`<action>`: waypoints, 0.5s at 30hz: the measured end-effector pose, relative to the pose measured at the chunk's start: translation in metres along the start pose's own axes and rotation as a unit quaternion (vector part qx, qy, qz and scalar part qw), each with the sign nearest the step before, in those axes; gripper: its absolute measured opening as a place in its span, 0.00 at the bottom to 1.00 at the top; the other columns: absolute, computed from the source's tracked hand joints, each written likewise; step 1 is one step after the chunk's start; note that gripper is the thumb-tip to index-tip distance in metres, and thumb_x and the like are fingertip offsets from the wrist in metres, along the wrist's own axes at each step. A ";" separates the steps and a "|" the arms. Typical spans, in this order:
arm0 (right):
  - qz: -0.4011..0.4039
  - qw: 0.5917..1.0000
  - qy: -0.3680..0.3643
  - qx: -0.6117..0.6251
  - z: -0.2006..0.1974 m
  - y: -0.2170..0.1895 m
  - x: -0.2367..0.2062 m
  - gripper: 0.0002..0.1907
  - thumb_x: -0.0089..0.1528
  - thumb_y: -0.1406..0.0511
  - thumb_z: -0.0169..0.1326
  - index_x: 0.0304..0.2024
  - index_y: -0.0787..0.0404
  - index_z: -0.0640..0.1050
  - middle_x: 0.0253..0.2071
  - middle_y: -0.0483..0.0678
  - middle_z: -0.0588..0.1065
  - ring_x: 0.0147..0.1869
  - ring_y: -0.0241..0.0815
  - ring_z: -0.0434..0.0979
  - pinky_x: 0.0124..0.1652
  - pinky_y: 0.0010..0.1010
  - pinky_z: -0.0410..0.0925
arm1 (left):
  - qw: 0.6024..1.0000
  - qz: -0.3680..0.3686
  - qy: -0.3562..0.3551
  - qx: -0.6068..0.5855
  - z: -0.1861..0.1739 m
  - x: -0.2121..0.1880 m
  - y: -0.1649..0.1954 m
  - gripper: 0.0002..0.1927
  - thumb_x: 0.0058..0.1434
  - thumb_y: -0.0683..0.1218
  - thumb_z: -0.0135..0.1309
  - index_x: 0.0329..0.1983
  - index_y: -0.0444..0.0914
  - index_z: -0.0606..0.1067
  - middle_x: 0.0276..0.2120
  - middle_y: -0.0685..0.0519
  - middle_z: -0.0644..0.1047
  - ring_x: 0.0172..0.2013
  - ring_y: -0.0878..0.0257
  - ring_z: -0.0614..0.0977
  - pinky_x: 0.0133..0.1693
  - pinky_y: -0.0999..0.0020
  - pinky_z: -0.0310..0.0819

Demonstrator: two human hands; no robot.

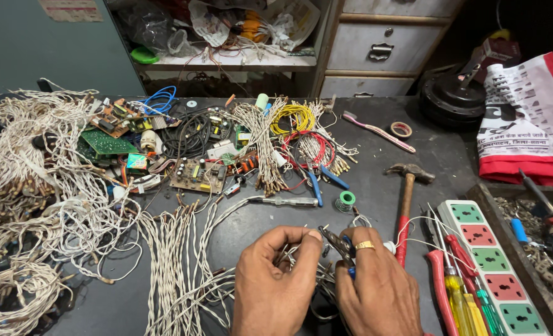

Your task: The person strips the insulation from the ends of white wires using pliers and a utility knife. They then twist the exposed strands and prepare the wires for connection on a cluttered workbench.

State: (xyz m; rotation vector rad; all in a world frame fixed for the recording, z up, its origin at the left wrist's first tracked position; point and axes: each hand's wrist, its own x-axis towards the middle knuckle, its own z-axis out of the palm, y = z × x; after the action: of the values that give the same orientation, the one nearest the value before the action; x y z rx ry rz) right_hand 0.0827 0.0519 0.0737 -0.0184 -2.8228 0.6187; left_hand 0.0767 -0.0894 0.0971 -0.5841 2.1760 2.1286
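Low on the dark bench, left hand [275, 283] fingers pinching thin wires [287, 254], right hand [376, 287] gripping pliers [337, 242] beside them.

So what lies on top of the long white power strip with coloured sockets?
Thin white wires cross the white power strip at its near-left corner; screwdriver handles overlap its left edge. Whatever they cover is hidden.

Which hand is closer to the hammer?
Right. The right hand, holding pliers, sits just left of the hammer; the left hand, pinching wires, is farther left.
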 end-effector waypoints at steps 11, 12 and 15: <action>0.068 0.994 -0.076 0.028 0.024 0.029 -0.006 0.18 0.57 0.62 0.54 0.50 0.54 0.72 0.36 0.58 0.78 0.45 0.61 0.79 0.45 0.51 0.69 | 0.999 0.018 -0.010 -0.028 0.004 0.002 -0.010 0.11 0.54 0.51 0.64 0.33 0.39 0.84 0.17 0.57 0.73 0.17 0.74 0.66 0.21 0.71 0.59; 0.039 0.993 -0.069 0.082 0.029 0.040 -0.007 0.20 0.57 0.63 0.53 0.52 0.56 0.72 0.39 0.59 0.78 0.48 0.60 0.79 0.46 0.50 0.68 | 1.000 0.016 0.005 -0.006 0.004 0.000 -0.009 0.11 0.55 0.51 0.65 0.33 0.39 0.84 0.18 0.57 0.71 0.18 0.73 0.65 0.21 0.70 0.58; -0.178 0.978 -0.058 0.088 0.044 0.074 -0.010 0.18 0.60 0.64 0.50 0.53 0.56 0.73 0.52 0.61 0.76 0.55 0.58 0.77 0.52 0.42 0.68 | 0.997 -0.014 0.037 0.062 0.006 -0.005 -0.009 0.10 0.56 0.53 0.66 0.34 0.42 0.84 0.18 0.55 0.70 0.16 0.69 0.63 0.21 0.68 0.57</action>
State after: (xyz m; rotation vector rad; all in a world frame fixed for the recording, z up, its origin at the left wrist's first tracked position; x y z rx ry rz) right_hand 0.0785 0.1004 0.0022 0.5588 -2.7645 0.8002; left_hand 0.0827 -0.0819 0.0900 -0.6904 2.3031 1.9706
